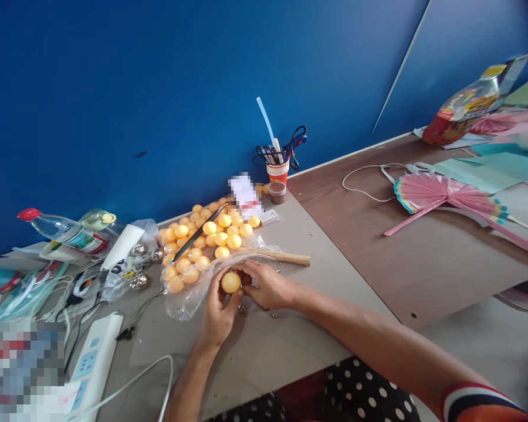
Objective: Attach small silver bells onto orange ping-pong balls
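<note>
The left hand [220, 308] curls around a yellow ball [231, 282], thumb low in front and fingers up its far-left side. The right hand [268, 287] has its fingertips bunched against the ball's right edge; I can't tell from here whether they pinch anything. The ball sits between both hands, above the tabletop [255, 357]. It looks like thin, hollow plastic, so I'd expect it to be light, smooth enough to slip, and stiff until a hard squeeze dents it. A gentle hold around its widest part should suit. Small metal bits [242, 310] lie just below the hands; beyond, similar balls [233, 242] fill a clear plastic bag [182, 308], near a wooden stick [293, 258].
</note>
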`<action>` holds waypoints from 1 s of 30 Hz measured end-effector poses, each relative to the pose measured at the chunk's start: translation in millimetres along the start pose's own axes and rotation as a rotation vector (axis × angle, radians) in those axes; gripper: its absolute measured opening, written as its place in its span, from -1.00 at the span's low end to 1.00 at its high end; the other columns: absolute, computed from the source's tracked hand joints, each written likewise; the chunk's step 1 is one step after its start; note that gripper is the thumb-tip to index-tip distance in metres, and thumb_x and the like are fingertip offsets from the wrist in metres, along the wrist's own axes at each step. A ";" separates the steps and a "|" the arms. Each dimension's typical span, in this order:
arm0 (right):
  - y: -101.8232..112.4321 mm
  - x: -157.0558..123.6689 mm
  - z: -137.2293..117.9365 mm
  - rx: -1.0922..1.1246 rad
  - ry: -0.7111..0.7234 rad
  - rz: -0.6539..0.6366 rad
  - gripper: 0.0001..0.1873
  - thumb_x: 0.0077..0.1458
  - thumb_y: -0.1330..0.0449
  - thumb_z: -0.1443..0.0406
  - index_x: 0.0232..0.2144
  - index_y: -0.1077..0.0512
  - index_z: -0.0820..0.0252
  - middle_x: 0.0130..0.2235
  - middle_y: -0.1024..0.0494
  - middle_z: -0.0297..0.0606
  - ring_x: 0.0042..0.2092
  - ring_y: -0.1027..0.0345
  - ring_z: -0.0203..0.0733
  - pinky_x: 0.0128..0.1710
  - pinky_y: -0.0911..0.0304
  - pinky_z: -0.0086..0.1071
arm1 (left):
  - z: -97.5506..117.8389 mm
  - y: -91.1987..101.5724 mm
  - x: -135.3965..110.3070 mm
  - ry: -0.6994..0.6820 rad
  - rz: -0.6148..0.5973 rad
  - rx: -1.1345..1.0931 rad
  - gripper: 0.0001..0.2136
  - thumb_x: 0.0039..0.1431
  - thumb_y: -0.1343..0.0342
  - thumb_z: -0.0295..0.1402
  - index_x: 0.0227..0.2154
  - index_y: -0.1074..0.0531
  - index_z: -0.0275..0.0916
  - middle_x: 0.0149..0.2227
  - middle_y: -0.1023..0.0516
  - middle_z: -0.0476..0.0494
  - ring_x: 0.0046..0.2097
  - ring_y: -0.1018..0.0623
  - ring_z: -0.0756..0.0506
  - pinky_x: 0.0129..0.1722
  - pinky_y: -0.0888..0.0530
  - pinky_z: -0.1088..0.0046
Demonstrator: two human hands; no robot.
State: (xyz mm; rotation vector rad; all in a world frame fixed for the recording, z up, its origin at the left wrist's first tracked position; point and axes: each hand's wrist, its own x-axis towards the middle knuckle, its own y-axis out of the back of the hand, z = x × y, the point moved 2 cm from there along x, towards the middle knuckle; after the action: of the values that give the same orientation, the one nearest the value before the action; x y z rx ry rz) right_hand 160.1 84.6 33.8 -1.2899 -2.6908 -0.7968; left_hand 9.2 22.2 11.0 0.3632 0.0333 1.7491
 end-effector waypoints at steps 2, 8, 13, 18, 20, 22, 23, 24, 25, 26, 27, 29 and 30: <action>0.8 -0.4 -2.9 0.020 0.027 -0.031 -0.41 -0.11 -0.06 0.56 0.02 -0.35 0.20 -0.18 -0.51 -0.23 -0.22 -0.36 -0.19 -0.17 -0.29 -0.33 | -4.1 1.0 -1.0 -0.005 0.032 0.007 -0.55 0.10 -0.21 -0.20 0.04 -0.33 -0.18 0.12 -0.42 -0.26 0.15 -0.43 -0.26 0.11 -0.43 0.16; 5.2 -0.4 -5.1 0.148 0.006 -0.076 -0.45 -0.14 -0.01 0.56 -0.06 -0.43 0.24 -0.24 -0.57 -0.26 -0.26 -0.42 -0.22 -0.23 -0.32 -0.39 | -14.2 4.4 -5.5 -0.117 0.036 0.229 -0.54 0.16 -0.15 -0.29 0.13 -0.27 -0.17 0.16 -0.39 -0.27 0.22 -0.36 -0.26 0.19 -0.34 0.10; 3.6 0.6 -2.7 0.197 -0.072 -0.098 -0.58 -0.06 -0.09 0.50 -0.11 -0.47 0.25 -0.26 -0.59 -0.27 -0.28 -0.42 -0.23 -0.24 -0.33 -0.38 | -11.0 3.0 -5.4 -0.191 0.001 0.352 -0.54 0.17 -0.12 -0.36 0.13 -0.24 -0.15 0.12 -0.43 -0.25 0.15 -0.44 -0.23 0.12 -0.42 0.13; -1.9 0.1 -0.4 0.221 -0.157 -0.096 -0.74 -0.02 -0.16 0.44 -0.22 -0.48 0.27 -0.32 -0.57 -0.27 -0.32 -0.41 -0.24 -0.29 -0.32 -0.40 | -6.9 0.8 -5.2 -0.142 -0.025 0.320 -0.60 0.12 -0.12 -0.41 0.04 -0.30 -0.18 -0.05 -0.54 -0.20 -0.05 -0.57 -0.17 -0.07 -0.53 0.24; -2.0 -0.2 -1.0 0.209 -0.161 -0.097 -0.77 -0.02 -0.17 0.43 -0.24 -0.48 0.28 -0.34 -0.57 -0.27 -0.33 -0.41 -0.24 -0.30 -0.30 -0.41 | -3.7 0.5 -5.4 -0.107 -0.020 0.314 -0.64 0.09 -0.13 -0.41 -0.01 -0.33 -0.19 -0.14 -0.57 -0.15 -0.15 -0.59 -0.13 -0.16 -0.55 0.30; -0.9 -0.4 -1.9 0.196 -0.158 -0.099 -0.81 0.00 -0.17 0.41 -0.27 -0.49 0.29 -0.35 -0.57 -0.27 -0.34 -0.41 -0.24 -0.32 -0.29 -0.42 | -0.6 0.7 -5.6 -0.048 -0.005 0.313 -0.68 0.07 -0.15 -0.39 -0.07 -0.34 -0.19 -0.24 -0.57 -0.09 -0.30 -0.59 -0.09 -0.29 -0.55 0.37; 0.0 -0.5 -2.3 0.190 -0.156 -0.099 -0.82 0.01 -0.17 0.40 -0.28 -0.49 0.29 -0.35 -0.57 -0.27 -0.34 -0.41 -0.25 -0.32 -0.29 -0.42 | 0.6 0.8 -5.7 -0.010 -0.005 0.309 -0.69 0.07 -0.15 -0.38 -0.10 -0.34 -0.19 -0.30 -0.56 -0.05 -0.39 -0.57 -0.06 -0.37 -0.53 0.40; 0.9 -0.5 -2.6 0.184 -0.152 -0.098 -0.84 0.02 -0.18 0.39 -0.29 -0.50 0.29 -0.36 -0.57 -0.27 -0.34 -0.42 -0.25 -0.33 -0.28 -0.42 | 1.7 0.9 -5.8 0.025 -0.010 0.303 -0.70 0.06 -0.15 -0.37 -0.12 -0.34 -0.19 -0.36 -0.54 -0.01 -0.47 -0.53 -0.03 -0.45 -0.50 0.44; 1.7 -0.6 -2.7 0.179 -0.150 -0.097 -0.85 0.03 -0.18 0.38 -0.30 -0.50 0.28 -0.36 -0.58 -0.27 -0.34 -0.42 -0.25 -0.34 -0.28 -0.43 | 2.5 1.0 -5.8 0.054 -0.015 0.300 -0.71 0.06 -0.15 -0.35 -0.13 -0.34 -0.19 -0.41 -0.52 0.02 -0.54 -0.49 -0.01 -0.52 -0.47 0.46; 2.3 -0.6 -2.8 0.174 -0.150 -0.098 -0.86 0.03 -0.18 0.37 -0.31 -0.50 0.28 -0.36 -0.58 -0.27 -0.34 -0.42 -0.25 -0.34 -0.27 -0.43 | 3.3 1.2 -5.8 0.074 -0.018 0.299 -0.72 0.05 -0.15 -0.34 -0.15 -0.34 -0.19 -0.44 -0.50 0.05 -0.58 -0.46 0.00 -0.56 -0.44 0.48; 2.8 -0.6 -2.7 0.170 -0.151 -0.097 -0.86 0.04 -0.18 0.37 -0.31 -0.51 0.28 -0.36 -0.58 -0.27 -0.34 -0.42 -0.25 -0.35 -0.27 -0.43 | 4.0 1.4 -5.6 0.086 -0.019 0.301 -0.73 0.05 -0.15 -0.34 -0.16 -0.33 -0.19 -0.47 -0.48 0.06 -0.60 -0.45 0.01 -0.58 -0.42 0.49; 3.1 -0.5 -2.5 0.163 -0.159 -0.094 -0.85 0.04 -0.18 0.37 -0.31 -0.51 0.28 -0.36 -0.59 -0.27 -0.34 -0.42 -0.26 -0.35 -0.27 -0.44 | 5.3 1.7 -5.3 0.097 -0.021 0.305 -0.75 0.05 -0.15 -0.32 -0.19 -0.33 -0.19 -0.49 -0.47 0.08 -0.59 -0.45 0.00 -0.58 -0.41 0.49; 3.1 -0.3 -2.5 0.160 -0.161 -0.093 -0.85 0.04 -0.18 0.37 -0.31 -0.51 0.27 -0.35 -0.59 -0.27 -0.34 -0.42 -0.26 -0.35 -0.27 -0.44 | 5.9 1.6 -5.1 0.103 -0.027 0.304 -0.76 0.05 -0.15 -0.31 -0.20 -0.33 -0.19 -0.51 -0.46 0.08 -0.59 -0.45 0.00 -0.58 -0.40 0.49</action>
State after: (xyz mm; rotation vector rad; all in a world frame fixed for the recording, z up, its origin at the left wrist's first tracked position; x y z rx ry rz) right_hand 162.2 84.7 37.2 -1.2508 -2.8886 -0.4908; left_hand 10.0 15.9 15.9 0.4907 0.3796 1.7368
